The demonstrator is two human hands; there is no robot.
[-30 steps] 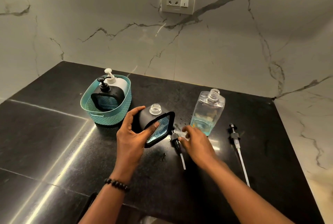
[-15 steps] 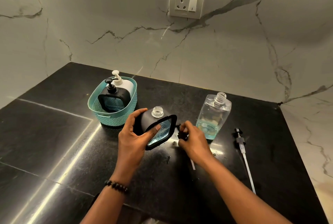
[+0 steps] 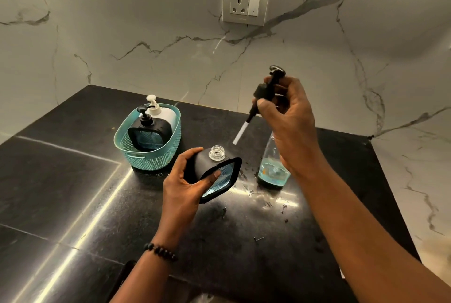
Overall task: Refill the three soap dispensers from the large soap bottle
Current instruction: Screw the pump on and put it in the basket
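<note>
While the left hand (image 3: pixel 185 185) grips the open black soap bottle (image 3: pixel 214 171) above the counter, the right hand (image 3: pixel 288 117) pinches its pump (image 3: pixel 264 92); next, the tube must go into the neck

Teal perforated basket (image 3: pixel 156 158), black countertop (image 3: pixel 73 193), white grey-veined marble wall (image 3: pixel 122 34), blue-windowed black dispenser (image 3: pixel 214 175).

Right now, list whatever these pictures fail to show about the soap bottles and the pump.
- Clear large soap bottle, head view: the right hand and wrist hide its neck and upper body.
- White pump dispenser in the teal woven basket: the black dispenser in front hides its fill level.
- Black pump head: the right hand's fingers cover its collar.
</note>
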